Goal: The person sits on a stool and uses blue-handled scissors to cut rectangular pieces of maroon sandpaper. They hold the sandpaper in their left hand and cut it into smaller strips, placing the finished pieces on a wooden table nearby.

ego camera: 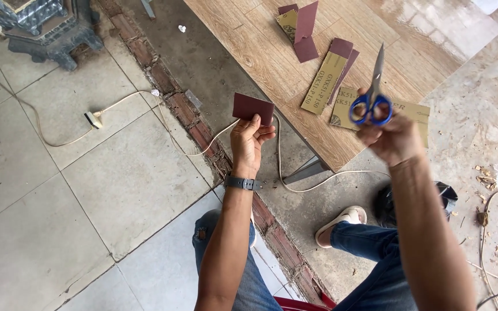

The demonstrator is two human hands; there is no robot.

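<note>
My left hand (249, 140) pinches a small dark red rectangle of sandpaper (253, 107), held up over the floor beside the table edge. My right hand (392, 138) grips scissors (373, 95) by their blue handles, the closed blades pointing up and away over the wooden table (255, 52). On that table lie several cut sandpaper strips (325, 79), some dark red side up, some showing the tan printed back, and a larger tan sheet (413, 112) sits partly under my right hand.
A white power cord (128, 101) with a plug runs across the tiled floor and under the table. A row of red bricks (203, 135) divides tile from concrete. Wood shavings (494, 190) litter the right. A dark ornate stand (47, 29) sits top left.
</note>
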